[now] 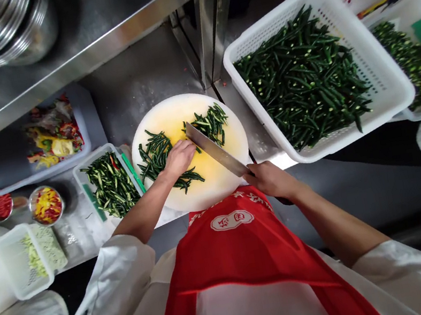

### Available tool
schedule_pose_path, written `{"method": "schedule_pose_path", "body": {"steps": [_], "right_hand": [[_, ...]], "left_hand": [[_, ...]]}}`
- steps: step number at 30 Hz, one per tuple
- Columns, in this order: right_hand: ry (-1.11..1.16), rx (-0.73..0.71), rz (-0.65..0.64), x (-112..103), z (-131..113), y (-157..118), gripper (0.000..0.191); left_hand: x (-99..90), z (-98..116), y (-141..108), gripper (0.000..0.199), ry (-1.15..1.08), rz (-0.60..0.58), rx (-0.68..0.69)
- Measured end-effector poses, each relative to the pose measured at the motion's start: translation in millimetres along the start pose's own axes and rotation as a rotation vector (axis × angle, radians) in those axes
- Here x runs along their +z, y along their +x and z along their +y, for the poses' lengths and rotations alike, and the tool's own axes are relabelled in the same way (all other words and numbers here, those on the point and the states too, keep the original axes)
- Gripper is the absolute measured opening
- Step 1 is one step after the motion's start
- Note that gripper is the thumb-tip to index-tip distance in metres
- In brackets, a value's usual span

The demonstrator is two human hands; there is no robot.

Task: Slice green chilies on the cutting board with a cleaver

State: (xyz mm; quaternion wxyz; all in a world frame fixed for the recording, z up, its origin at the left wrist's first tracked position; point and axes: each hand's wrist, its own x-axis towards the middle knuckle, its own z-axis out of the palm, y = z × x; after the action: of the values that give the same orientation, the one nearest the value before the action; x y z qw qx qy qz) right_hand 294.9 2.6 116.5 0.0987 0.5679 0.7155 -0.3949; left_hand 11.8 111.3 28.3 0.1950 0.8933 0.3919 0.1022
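On a round white cutting board [216, 191] lie two groups of green peppers. My right hand [269, 179] is closed round the handle of a broad cleaver [217, 151], whose blade slants up and left across the board. My left hand [180, 157] has its fingers bent together on the green peppers [156, 151] at the left of the board, close to the blade. Right of the blade's far end are cut green pepper pieces [210, 122]. How the left fingertips hold the peppers is too small to tell.
A white basket [381, 89] of green peppers stands right of the board. At the left are a clear container [107, 184] of cut peppers, a grey tray [89, 114] with scraps and a metal bowl [46, 205]. A steel shelf edge [94, 53] crosses beyond the board.
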Motion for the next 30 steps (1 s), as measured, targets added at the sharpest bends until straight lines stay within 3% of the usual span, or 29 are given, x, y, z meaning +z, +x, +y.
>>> {"method": "schedule_pose_path", "body": {"steps": [11, 15, 20, 24, 30], "right_hand": [[0.036, 0.076, -0.116, -28.8, -10.7, -0.3, 0.027], [-0.031, 0.039, -0.111, -32.7, -13.1, 6.0, 0.027], [0.054, 0.042, -0.171, -43.1, -11.3, 6.2, 0.026], [0.025, 0.017, -0.156, -33.6, -11.5, 17.1, 0.025], [-0.017, -0.013, -0.034, -3.5, -22.9, 58.0, 0.028]], "left_hand": [[7.4, -4.0, 0.4, 0.027, -0.077, 0.048, 0.014], [9.7, -3.4, 2.4, 0.026, -0.098, 0.077, 0.018], [9.3, -0.8, 1.8, 0.026, -0.102, 0.102, 0.035], [11.0, -0.5, 0.1, 0.025, -0.114, 0.112, 0.029], [9.1, 2.7, -0.2, 0.025, -0.095, 0.09, 0.024]]}}
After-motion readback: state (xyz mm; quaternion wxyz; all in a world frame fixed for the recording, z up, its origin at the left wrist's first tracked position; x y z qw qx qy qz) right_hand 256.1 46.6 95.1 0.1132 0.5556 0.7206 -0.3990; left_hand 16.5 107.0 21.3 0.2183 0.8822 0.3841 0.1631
